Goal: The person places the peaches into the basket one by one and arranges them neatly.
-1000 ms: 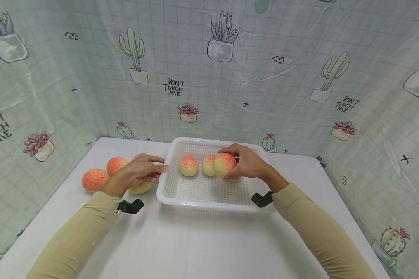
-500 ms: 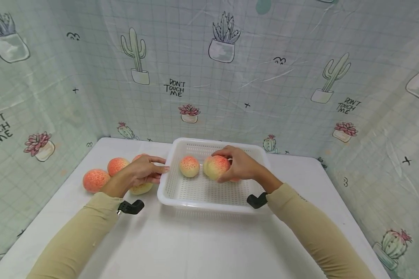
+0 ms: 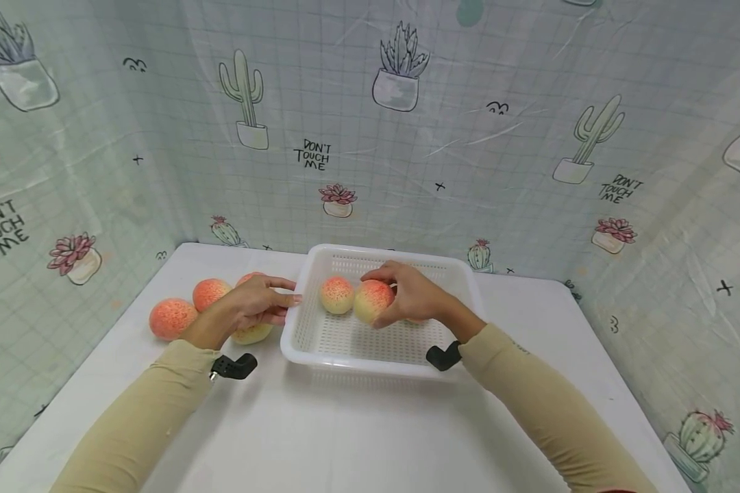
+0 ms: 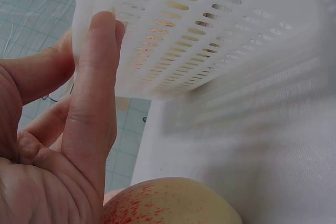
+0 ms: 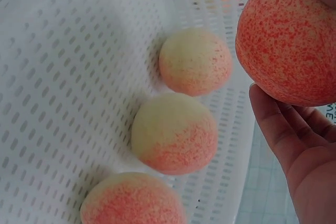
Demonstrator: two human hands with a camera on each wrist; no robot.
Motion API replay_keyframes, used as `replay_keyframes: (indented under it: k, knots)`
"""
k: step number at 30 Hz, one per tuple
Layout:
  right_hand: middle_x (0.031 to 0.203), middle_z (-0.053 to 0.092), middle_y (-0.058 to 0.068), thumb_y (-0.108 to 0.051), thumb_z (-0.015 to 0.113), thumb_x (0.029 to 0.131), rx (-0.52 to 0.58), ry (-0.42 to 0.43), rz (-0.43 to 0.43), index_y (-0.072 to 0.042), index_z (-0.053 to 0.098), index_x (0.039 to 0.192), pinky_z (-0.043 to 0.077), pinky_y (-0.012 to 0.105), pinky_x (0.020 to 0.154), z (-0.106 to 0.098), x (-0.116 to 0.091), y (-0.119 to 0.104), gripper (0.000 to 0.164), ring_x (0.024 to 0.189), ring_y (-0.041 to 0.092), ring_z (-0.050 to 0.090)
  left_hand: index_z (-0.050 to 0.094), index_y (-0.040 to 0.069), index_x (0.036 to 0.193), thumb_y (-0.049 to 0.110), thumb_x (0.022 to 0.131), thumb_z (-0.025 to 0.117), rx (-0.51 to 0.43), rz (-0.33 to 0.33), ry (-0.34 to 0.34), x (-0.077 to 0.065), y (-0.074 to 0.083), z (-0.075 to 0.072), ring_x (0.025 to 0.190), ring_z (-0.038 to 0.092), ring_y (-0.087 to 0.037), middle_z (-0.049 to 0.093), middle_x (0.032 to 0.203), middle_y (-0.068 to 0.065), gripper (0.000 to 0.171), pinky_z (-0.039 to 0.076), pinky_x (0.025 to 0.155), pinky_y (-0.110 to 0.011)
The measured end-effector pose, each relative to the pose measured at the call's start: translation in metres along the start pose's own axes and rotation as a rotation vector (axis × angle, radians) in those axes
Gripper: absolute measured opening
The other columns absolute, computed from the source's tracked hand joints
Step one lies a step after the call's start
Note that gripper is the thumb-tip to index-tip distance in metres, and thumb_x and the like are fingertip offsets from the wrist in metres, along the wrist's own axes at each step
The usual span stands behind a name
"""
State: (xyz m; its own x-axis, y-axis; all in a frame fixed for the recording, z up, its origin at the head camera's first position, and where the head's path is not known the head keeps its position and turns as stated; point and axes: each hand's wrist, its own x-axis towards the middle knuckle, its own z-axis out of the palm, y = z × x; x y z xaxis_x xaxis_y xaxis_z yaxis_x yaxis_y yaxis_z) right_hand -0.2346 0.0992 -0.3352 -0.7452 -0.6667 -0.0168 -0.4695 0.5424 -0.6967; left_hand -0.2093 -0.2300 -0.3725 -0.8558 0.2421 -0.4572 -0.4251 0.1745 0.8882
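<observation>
A white perforated plastic basket (image 3: 360, 364) stands on the table, its left rim pinched by my left hand (image 3: 253, 301). In the left wrist view, thumb and fingers (image 4: 93, 72) lie on either side of the rim. My right hand (image 3: 421, 296) grips a red-and-yellow peach (image 3: 372, 302) above the basket floor. Below it in the right wrist view, three peaches lie in a row: a pale one (image 5: 195, 61), a middle one (image 5: 175, 134) and a redder one (image 5: 134, 203). From the head, the held peach and right hand largely hide two of these.
Several more peaches lie on the white table (image 3: 345, 431) to the left of the basket, including a red one (image 3: 173, 318) and a yellowish one (image 3: 253, 333) partly behind the left hand. A cactus-print cloth (image 3: 469, 150) rises behind and at both sides.
My right hand has carried the peach leftward over the basket, toward the leftmost peach inside. The left hand keeps its hold on the rim.
</observation>
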Motion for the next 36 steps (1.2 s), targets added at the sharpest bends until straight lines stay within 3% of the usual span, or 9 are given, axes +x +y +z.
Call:
replay_keyframes:
  k: [6,36]
  knots:
    - [0.123,0.061,0.005,-0.021,0.095,0.066,0.017,-0.016,-0.014,-0.013,0.065,0.14,0.058,0.029,0.089,0.005,0.005,-0.003,0.08,0.111,0.023,0.06,0.052,0.0,0.147,0.016,0.098,0.075,0.011,-0.001,0.014,0.001,0.0,0.0,0.072,0.077,-0.013,0.079,0.089,-0.006,0.057,0.066,0.07,-0.029]
    - [0.131,0.064,0.001,-0.004,0.095,0.064,0.148,-0.046,0.071,-0.017,0.063,0.141,0.058,0.035,0.099,0.026,0.032,-0.008,0.084,0.118,0.022,0.061,0.052,-0.001,0.147,0.017,0.098,0.075,0.018,0.006,0.015,-0.001,-0.002,0.0,0.069,0.075,-0.012,0.078,0.087,-0.006,0.057,0.066,0.068,-0.028]
